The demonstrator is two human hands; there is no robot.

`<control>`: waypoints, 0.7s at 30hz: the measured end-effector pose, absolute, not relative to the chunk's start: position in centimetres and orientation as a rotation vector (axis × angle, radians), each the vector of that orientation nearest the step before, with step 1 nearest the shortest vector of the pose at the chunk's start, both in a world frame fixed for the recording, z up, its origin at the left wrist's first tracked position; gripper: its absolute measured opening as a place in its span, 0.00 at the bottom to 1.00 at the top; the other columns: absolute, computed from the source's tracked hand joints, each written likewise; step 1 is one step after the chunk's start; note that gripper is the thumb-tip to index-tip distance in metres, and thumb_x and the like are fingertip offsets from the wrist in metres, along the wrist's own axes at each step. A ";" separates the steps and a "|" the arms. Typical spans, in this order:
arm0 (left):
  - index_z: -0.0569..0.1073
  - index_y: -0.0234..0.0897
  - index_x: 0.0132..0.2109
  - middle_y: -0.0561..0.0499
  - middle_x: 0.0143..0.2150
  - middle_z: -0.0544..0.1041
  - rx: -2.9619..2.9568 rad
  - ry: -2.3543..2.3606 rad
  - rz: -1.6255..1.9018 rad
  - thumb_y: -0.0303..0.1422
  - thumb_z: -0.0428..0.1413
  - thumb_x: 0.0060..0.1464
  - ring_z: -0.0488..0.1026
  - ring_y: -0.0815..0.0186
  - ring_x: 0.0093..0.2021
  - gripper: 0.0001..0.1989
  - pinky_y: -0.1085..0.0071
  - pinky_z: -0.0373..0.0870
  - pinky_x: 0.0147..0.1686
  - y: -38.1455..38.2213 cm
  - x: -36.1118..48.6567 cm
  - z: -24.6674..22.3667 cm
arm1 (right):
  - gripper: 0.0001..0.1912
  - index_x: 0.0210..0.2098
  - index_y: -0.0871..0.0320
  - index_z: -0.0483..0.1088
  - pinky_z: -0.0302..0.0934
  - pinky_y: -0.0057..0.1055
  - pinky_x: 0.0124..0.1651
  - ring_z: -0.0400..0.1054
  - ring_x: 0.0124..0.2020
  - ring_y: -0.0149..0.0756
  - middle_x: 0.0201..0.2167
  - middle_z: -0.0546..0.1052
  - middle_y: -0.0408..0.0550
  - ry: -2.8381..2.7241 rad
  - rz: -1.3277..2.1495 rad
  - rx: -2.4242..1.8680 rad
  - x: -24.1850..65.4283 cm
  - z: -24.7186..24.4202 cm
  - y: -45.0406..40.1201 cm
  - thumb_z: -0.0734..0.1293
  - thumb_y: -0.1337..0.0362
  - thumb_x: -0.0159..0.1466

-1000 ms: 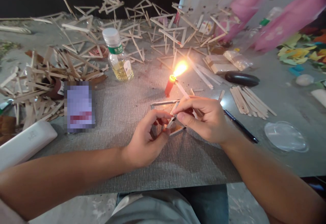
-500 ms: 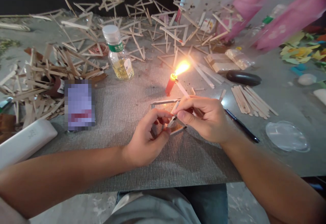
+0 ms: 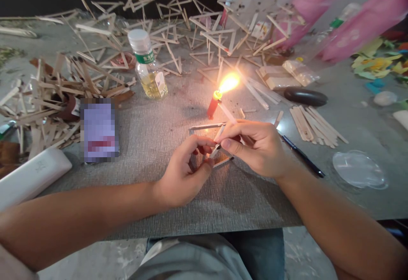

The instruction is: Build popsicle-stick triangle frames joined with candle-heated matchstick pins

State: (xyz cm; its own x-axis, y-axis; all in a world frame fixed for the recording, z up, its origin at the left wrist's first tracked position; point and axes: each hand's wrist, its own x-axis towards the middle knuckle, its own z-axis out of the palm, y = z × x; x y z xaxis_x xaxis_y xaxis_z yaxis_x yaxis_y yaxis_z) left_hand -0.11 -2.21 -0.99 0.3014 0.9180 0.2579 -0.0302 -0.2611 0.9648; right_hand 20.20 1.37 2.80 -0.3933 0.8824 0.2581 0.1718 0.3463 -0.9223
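My left hand (image 3: 186, 171) is closed in a pinch on a thin wooden stick (image 3: 214, 151) with a dark end, low over the table. Beside it, fingertips almost touching, my right hand (image 3: 259, 148) pinches a wooden craft stick (image 3: 227, 112). That stick's blackened far end is close to a red candle (image 3: 213, 106), which stands upright and burns with a bright flame (image 3: 229, 83) leaning right. Under the fingers lies a flat frame of joined sticks (image 3: 207, 126), partly hidden by both hands. How the sticks meet between my fingertips is hard to make out.
Left are a heap of charred sticks (image 3: 79, 84), a phone (image 3: 99, 131), a white case (image 3: 38, 176) and a bottle (image 3: 148, 69). Right are loose craft sticks (image 3: 314, 127), a pen (image 3: 302, 156) and a clear plastic lid (image 3: 360, 169). Joined-stick structures (image 3: 178, 25) span the back.
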 end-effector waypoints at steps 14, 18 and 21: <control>0.73 0.41 0.51 0.50 0.41 0.72 1.564 0.869 1.156 0.26 0.57 0.65 0.68 0.66 0.39 0.09 0.68 0.68 0.40 -2.3 -0.2 -0.9 | 0.06 0.38 0.54 0.80 0.65 0.37 0.39 0.71 0.33 0.35 0.34 0.80 0.47 -1.823 1.060 -0.950 20.3 3.3 1.4 0.69 0.63 0.69; 0.73 0.41 0.51 0.51 0.40 0.71 1.546 0.866 1.151 0.26 0.57 0.65 0.68 0.67 0.36 0.09 0.70 0.67 0.37 -2.3 -0.2 -0.8 | 0.06 0.37 0.55 0.80 0.65 0.37 0.40 0.71 0.34 0.35 0.31 0.78 0.46 -1.826 1.072 -0.948 20.2 3.3 1.4 0.70 0.63 0.69; 0.73 0.41 0.50 0.51 0.40 0.71 1.525 0.853 1.144 0.26 0.57 0.64 0.67 0.69 0.35 0.09 0.71 0.66 0.34 -2.3 -0.1 -0.8 | 0.06 0.36 0.55 0.79 0.65 0.37 0.39 0.71 0.33 0.35 0.32 0.79 0.46 -1.822 1.090 -0.950 20.2 3.3 1.5 0.70 0.63 0.68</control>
State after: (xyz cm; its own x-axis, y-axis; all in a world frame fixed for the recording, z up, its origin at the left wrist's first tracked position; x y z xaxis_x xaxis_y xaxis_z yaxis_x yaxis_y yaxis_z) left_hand -0.14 -2.29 -0.84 0.3017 0.9219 0.2429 -0.0302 -0.2454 0.9689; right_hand 20.18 1.46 3.27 -0.4042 0.8804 0.2479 0.1977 0.3487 -0.9161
